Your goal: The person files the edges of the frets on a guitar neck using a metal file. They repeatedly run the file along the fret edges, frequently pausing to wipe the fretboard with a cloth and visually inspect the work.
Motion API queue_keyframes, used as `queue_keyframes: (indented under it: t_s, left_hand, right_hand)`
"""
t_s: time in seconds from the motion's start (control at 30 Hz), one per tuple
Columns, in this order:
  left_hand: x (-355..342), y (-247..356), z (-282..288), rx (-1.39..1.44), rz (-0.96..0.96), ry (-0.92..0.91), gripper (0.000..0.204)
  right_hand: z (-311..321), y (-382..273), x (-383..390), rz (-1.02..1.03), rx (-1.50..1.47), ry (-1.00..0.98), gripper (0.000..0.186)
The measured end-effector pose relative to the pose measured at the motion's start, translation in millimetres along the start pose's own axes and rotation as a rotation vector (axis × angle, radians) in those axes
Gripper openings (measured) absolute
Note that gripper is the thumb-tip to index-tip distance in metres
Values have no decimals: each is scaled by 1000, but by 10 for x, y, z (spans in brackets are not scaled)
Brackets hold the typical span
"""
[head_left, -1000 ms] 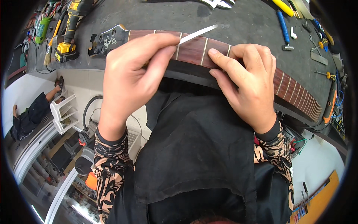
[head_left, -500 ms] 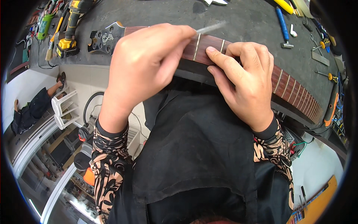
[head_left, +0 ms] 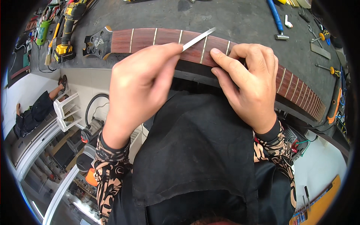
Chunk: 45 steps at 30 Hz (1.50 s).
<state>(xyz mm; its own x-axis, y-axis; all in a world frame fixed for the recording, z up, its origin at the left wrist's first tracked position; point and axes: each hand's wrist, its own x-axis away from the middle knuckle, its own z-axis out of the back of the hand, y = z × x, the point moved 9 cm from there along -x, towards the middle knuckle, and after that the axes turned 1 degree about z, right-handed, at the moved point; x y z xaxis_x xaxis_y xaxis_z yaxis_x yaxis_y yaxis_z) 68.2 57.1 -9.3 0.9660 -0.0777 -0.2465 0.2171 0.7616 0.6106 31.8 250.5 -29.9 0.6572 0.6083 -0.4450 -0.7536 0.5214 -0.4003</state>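
My left hand (head_left: 140,86) is closed on a thin flat metal file (head_left: 198,37), which slants up and right across the reddish-brown fretboard (head_left: 144,41) of a guitar neck. Its fingertips pinch one end, just over the frets. My right hand (head_left: 247,84) grips the neck farther right, index finger and thumb at the near side, other fingers curled toward the far edge. The black headstock (head_left: 98,43) with its light inlay points left; the fretted end curves away to the right. The neck lies along the front of the dark bench (head_left: 157,13), above my black apron.
A yellow-black drill (head_left: 65,52) and brush (head_left: 48,56) lie at left. A blue-handled hammer (head_left: 275,20), screwdrivers (head_left: 330,69) and an orange-black tool (head_left: 333,105) lie at right. Beyond the bench's left edge are a white step stool (head_left: 67,110) and a person in dark clothes (head_left: 32,112).
My left hand with the file went up and right half a second ago and is now lower and back to the left. My right hand stays at nearly the same spot on the neck.
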Motion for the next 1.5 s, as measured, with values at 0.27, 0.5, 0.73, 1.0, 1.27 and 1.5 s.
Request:
queue_keyframes:
  t_s: [0.27, 0.5, 0.73, 1.0, 1.27, 1.5]
  left_hand:
    - [-233, -24, -118, 114, -3, 71, 18]
    - [88, -4, -177, 312, 385, -34, 14]
    - [-287, 473, -436, -180, -215, -100, 27]
    - [-127, 262, -394, 244, 285, -110, 19]
    - [-146, 615, -544, -102, -107, -112, 35]
    - [-387, 524, -633, 20, -181, -2, 27]
  right_hand:
    - [129, 113, 110, -19, 5, -9, 47]
    - [285, 316, 284, -88, 31, 8, 46]
    - [288, 297, 285, -31, 4, 5, 49]
    - [354, 424, 403, -81, -19, 67, 46]
    - [360, 404, 403, -35, -35, 35, 51]
    - [520, 500, 433, -95, 46, -76, 54]
